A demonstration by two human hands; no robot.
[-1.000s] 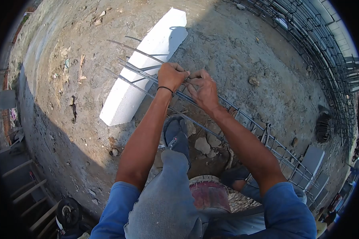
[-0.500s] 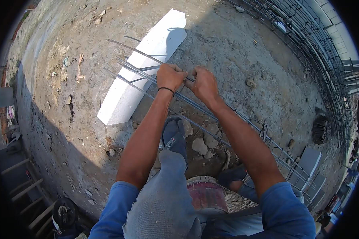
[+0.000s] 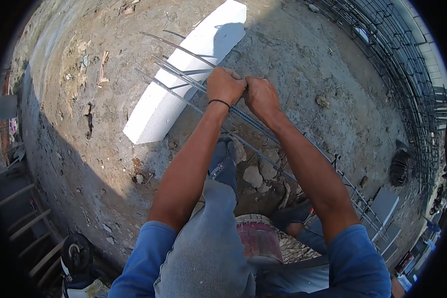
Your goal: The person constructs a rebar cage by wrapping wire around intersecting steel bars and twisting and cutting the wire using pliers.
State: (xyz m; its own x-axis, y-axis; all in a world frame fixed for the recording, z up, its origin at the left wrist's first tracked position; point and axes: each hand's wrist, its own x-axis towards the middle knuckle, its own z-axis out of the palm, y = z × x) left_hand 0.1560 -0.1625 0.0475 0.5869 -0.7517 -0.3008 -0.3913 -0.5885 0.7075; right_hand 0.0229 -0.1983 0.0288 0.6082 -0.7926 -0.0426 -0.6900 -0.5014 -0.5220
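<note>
My left hand [image 3: 227, 89], with a black band at the wrist, is closed at the upper bar of a long steel rebar cage [image 3: 184, 77]. Thumb to thumb with it, my right hand [image 3: 263, 98] is also closed, its fingers bunched over the same spot. Whatever is pinched between them is hidden by the fingers. The ribbed bars slant from the upper left, under both hands and my right forearm, to the lower right. Beneath their free ends lies a long white block [image 3: 171, 94], crossed by the bars' shadows.
Several finished rebar cages [image 3: 382, 54] are stacked at the right. A coil of dark wire pieces [image 3: 401, 168] and grey slabs [image 3: 384, 203] lie nearer. Broken stones [image 3: 253, 176] sit beside my foot. A reddish bucket [image 3: 260, 239] stands between my legs.
Both hands have drawn together and shifted slightly up and right in view. My right hand has turned more knuckles-up. The whole scene has shifted a little with my head.
</note>
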